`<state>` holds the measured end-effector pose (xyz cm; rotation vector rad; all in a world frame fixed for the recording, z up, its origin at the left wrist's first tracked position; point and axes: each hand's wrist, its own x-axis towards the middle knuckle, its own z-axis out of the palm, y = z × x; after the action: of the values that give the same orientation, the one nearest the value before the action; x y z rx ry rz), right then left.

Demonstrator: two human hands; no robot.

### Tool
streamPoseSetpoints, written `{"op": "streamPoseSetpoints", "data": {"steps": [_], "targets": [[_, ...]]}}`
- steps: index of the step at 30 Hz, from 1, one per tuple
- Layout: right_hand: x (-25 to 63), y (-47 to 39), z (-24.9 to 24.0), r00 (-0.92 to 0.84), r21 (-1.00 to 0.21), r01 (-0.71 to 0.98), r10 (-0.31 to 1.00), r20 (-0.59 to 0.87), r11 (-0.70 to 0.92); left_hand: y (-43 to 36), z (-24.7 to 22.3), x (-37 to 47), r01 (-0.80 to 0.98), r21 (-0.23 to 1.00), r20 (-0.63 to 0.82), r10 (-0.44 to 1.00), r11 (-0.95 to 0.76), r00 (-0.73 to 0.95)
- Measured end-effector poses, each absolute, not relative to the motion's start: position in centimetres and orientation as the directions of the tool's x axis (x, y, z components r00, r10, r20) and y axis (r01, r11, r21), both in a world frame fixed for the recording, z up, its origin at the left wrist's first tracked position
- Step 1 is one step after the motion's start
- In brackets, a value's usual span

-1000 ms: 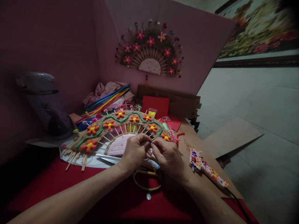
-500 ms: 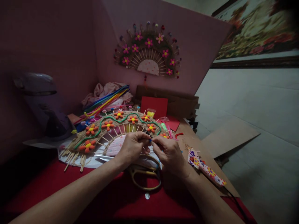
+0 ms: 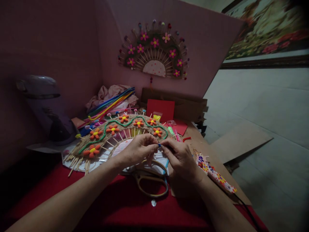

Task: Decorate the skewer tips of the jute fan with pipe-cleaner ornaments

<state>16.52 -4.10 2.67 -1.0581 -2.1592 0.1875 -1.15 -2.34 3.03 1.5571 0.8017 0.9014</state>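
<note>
Between the fingertips of both hands is a small dark blue piece (image 3: 159, 145) that looks like coiled pipe cleaner. My left hand (image 3: 138, 149) pinches it from the left. From the right, my right hand (image 3: 180, 158) grips it between thumb and forefinger. Just beyond the hands lies a half-round twine-covered fan (image 3: 130, 124) with orange felt-like flowers, a wavy green cord and sticks tipped in coloured balls; the hands hide its lower right part. Under the hands rest large scissors (image 3: 152, 187), their handles toward me and the blades partly covered.
A flower-patterned glue gun (image 3: 213, 174) with a cord lies on cardboard at right. Coloured pipe cleaners (image 3: 113, 104) are bundled behind the fan. Red sheets (image 3: 160, 109) stand at the back, a purple bottle-like appliance (image 3: 45, 109) at left. A similar fan (image 3: 154, 51) hangs above.
The view has shifted slightly, so the scene sits a little to the right. Both hands stay together on the blue piece, and the left fingers and thumb have changed position slightly.
</note>
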Motion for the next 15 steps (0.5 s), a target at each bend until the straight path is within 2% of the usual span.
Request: {"op": "streamPoseSetpoints", "data": {"steps": [3, 10, 13, 15], "targets": [[16.5, -4.1, 2.7, -0.400, -0.452, 0.611, 0.746, 0.532, 0.650, -2.1, 2.9, -1.3, -0.062, 0.992, 0.129, 0.846, -0.114, 0.517], [16.3, -3.9, 2.4, -0.360, -0.476, 0.596, 0.745, 0.561, 0.646, -1.6, 1.9, -1.1, -0.303, 0.941, 0.042, 0.835, 0.152, 0.548], [16.3, -3.9, 2.4, -0.365, -0.468, 0.601, 0.744, 0.559, 0.647, -1.7, 2.0, -1.0, -0.314, 0.936, 0.040, 0.839, 0.159, 0.542], [16.2, -3.9, 2.3, -0.370, -0.454, 0.609, 0.739, 0.563, 0.651, -1.8, 2.0, -0.9, -0.291, 0.951, 0.067, 0.853, 0.101, 0.517]]}}
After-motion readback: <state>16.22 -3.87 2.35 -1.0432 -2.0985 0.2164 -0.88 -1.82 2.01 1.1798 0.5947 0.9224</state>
